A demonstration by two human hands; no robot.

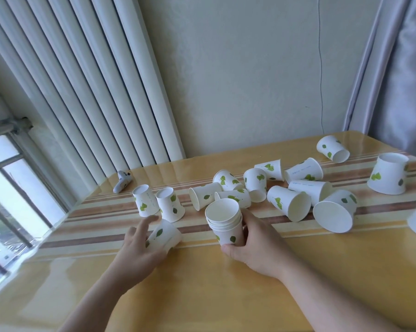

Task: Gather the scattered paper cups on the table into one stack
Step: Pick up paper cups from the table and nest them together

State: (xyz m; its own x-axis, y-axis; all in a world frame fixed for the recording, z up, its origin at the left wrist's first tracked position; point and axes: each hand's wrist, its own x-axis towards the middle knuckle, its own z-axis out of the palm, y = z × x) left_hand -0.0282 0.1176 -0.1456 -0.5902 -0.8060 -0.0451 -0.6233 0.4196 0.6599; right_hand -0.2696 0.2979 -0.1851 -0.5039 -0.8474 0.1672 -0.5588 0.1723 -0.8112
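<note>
right hand (252,245) grips the stack (225,221); left hand (140,245) clasps a tipped cup (165,233), which could crush.

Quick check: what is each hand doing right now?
Left hand: closing on a tipped paper cup, fingers partly open.
Right hand: closed around the upright cup stack.

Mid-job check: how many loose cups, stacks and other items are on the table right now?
Loose paper cups: 15 (one under the left hand, one cut off at the right edge)
Stack in the right hand: 1
Small white device: 1
Total: 17
</note>
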